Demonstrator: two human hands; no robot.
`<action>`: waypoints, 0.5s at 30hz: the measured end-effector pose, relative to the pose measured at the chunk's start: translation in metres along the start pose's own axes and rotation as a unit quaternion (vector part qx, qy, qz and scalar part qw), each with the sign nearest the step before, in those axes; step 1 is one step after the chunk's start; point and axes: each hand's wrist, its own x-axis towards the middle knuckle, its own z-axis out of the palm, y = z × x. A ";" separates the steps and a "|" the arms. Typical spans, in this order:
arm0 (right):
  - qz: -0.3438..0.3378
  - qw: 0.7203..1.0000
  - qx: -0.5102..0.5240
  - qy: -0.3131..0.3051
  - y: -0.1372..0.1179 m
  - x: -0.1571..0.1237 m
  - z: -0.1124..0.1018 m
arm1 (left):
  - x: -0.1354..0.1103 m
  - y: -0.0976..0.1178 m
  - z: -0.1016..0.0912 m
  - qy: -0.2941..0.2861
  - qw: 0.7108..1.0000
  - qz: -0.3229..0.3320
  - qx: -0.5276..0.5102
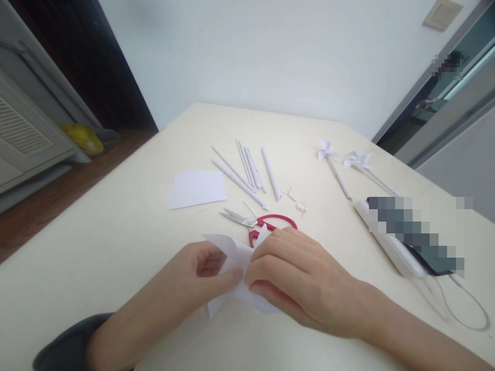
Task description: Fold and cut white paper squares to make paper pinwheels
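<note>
The left hand (pixel 207 273) and the right hand (pixel 305 278) hold a piece of white paper (pixel 240 257) between them in a narrow grip, one corner curling up, over the near table (pixel 201 345); just beyond lie part-open red-handled scissors (pixel 250 223), then white paper sheets (pixel 198 189) to the left, rolled paper sticks (pixel 271 174) mid-table and paper pinwheels (pixel 326 150) at right

Open tabletop (pixel 116 232) extends from the left hand (pixel 209 281) to the table's left edge. The white paper (pixel 240 256) blocks passage between it and the right hand (pixel 307 278). Forward, scissors (pixel 252 223), paper sheets (pixel 198 189) and paper rolls (pixel 251 167) obstruct. A lane separates rolls from pinwheels (pixel 327 150); rightward, a white device (pixel 386 239) limits travel.
</note>
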 end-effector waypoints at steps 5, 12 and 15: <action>-0.014 1.000 -0.010 0.000 -0.002 -0.001 0.004 | -0.001 0.005 0.001 0.046 0.996 -0.011 0.070; -0.004 1.000 0.016 0.006 -0.003 0.000 0.002 | -0.004 0.012 0.003 0.037 0.999 -0.019 0.032; 0.008 0.999 0.040 0.003 -0.004 0.001 0.001 | -0.005 0.012 0.002 0.055 0.997 -0.019 0.047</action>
